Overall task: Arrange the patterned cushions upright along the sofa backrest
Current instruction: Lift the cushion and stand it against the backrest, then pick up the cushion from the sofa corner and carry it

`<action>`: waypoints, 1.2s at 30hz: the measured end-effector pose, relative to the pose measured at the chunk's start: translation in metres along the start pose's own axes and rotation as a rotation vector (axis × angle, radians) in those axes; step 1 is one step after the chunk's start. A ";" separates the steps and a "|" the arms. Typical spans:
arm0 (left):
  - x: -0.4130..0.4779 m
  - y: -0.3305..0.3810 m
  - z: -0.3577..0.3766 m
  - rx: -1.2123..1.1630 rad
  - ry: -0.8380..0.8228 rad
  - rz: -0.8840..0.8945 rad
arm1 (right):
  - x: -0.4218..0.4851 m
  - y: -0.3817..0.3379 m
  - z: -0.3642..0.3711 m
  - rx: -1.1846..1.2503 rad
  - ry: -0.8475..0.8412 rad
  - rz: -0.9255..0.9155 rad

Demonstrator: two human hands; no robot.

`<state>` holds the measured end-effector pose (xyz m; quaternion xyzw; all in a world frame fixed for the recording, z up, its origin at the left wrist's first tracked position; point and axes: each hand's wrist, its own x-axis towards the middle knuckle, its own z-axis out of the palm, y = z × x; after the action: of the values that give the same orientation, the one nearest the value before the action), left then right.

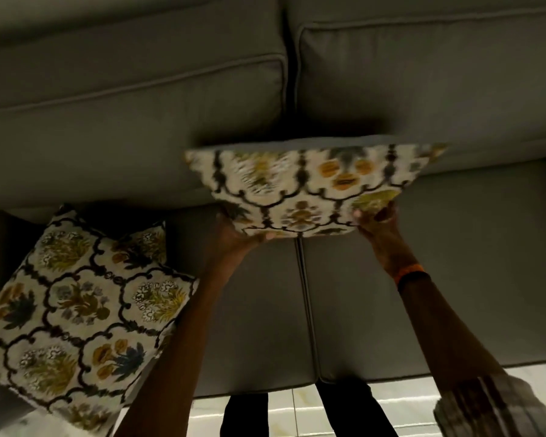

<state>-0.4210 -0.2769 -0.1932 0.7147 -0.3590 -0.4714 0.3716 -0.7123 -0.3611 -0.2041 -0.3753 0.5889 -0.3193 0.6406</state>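
A large grey fabric sofa (pixel 139 127) fills most of the view, with two back cushions above and two seat cushions below, the seam between the seats running down the middle. A pale tiled floor (pixel 297 408) is seen along the bottom edge.

A square cream cushion patterned with dark lattice and yellow-green flowers (pixel 76 310) lies tilted on the left seat, its far corner propped against the base of the backrest and its near edge hanging past the seat front.

A second cushion of the same floral pattern (pixel 309 187) is held in the air in front of the backrest, above the seam between the seats. Its long axis runs left to right; its patterned face is turned toward the camera and its far edge points toward the backrest. It is blurred.

The left hand (pixel 234 234) is closed on the cushion's near left corner, and the right hand (pixel 375 222) is closed on the near right corner, so the cushion lies just beyond both hands. An orange band (pixel 408 272) is worn on the right wrist.

No writing or label can be read.
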 end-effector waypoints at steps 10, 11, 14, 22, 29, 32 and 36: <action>0.012 -0.004 0.020 -0.148 0.346 -0.055 | 0.024 -0.011 0.003 -0.246 -0.103 -0.133; 0.013 -0.013 0.018 -0.138 0.353 -0.103 | 0.026 -0.009 0.005 -0.269 -0.102 -0.114; 0.005 -0.027 0.009 -0.130 0.260 -0.288 | 0.026 0.010 0.014 -0.327 -0.070 -0.135; -0.060 -0.070 -0.062 0.201 0.295 -0.224 | -0.068 0.080 0.142 -0.365 0.194 0.206; -0.118 -0.149 -0.225 0.507 0.683 -0.101 | -0.092 0.077 0.354 -0.711 -0.325 -0.081; -0.143 -0.189 -0.285 0.421 0.851 -0.302 | -0.086 0.082 0.430 -0.624 -0.473 -0.037; -0.158 -0.225 -0.329 -0.194 1.085 -0.590 | -0.064 0.106 0.491 -0.630 -0.608 0.102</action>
<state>-0.1218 0.0283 -0.2327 0.8844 0.1378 -0.1544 0.4185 -0.2338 -0.2006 -0.2498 -0.5997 0.4601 0.0330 0.6539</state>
